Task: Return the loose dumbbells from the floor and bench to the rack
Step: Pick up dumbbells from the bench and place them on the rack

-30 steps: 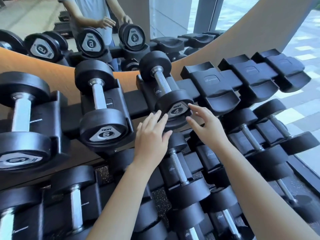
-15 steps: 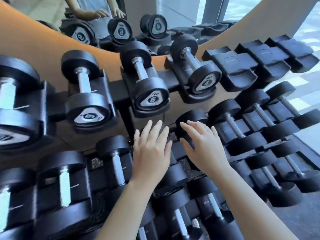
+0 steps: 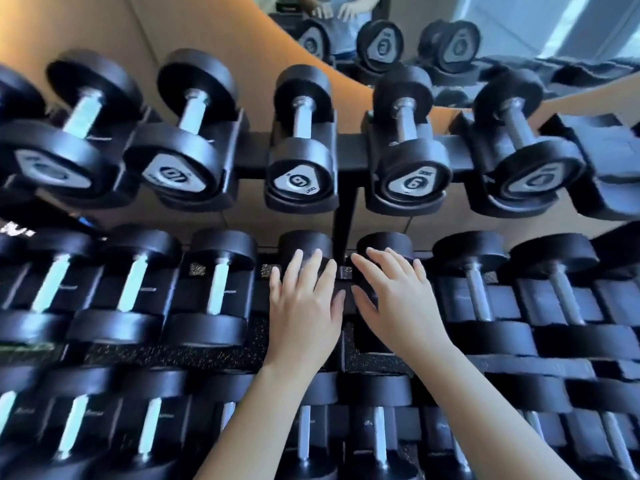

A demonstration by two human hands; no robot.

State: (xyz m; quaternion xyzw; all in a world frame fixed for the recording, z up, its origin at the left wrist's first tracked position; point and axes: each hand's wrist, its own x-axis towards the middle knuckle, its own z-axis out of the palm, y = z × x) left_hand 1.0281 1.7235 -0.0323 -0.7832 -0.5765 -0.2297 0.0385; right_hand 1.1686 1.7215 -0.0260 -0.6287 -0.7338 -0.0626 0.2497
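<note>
your left hand (image 3: 304, 306) & right hand (image 3: 398, 306) hung spread, empty, over black rubber-headed steel-handled dumbbells (image 3: 382, 243) on the rack — fingers (image 3: 317, 268) could've got pinched btwn heads.

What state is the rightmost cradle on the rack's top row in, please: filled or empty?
Empty. The rightmost cradle shows only its bare black saddle; the neighbouring dumbbell fills its own.
</note>
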